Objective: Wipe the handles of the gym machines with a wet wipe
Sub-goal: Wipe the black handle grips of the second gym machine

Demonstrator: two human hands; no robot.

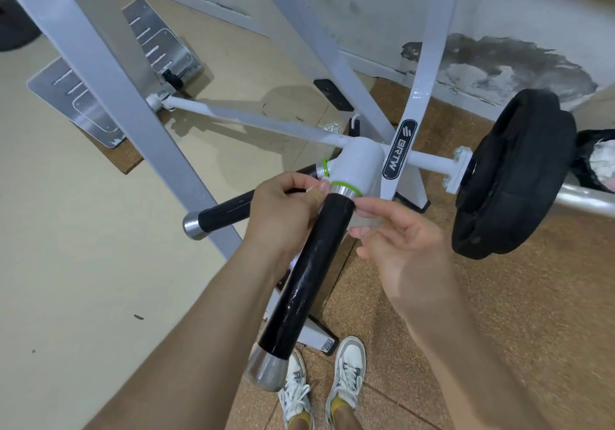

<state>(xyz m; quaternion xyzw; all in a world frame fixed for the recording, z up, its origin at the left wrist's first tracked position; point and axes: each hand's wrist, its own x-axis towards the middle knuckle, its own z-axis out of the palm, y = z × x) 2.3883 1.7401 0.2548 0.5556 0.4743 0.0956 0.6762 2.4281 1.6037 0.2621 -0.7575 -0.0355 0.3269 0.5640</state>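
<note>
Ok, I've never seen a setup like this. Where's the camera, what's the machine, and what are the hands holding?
The camera sits on the person's head, looking down; their shoes show at the bottom. The white frame is a gym machine with a black weight plate on the right. Two black handles stick out: a near handle and a far handle. The left hand and right hand meet at the near handle's top, by its silver collar. Their fingers seem to pinch a thin pale wipe around it; it is hard to see.
</note>
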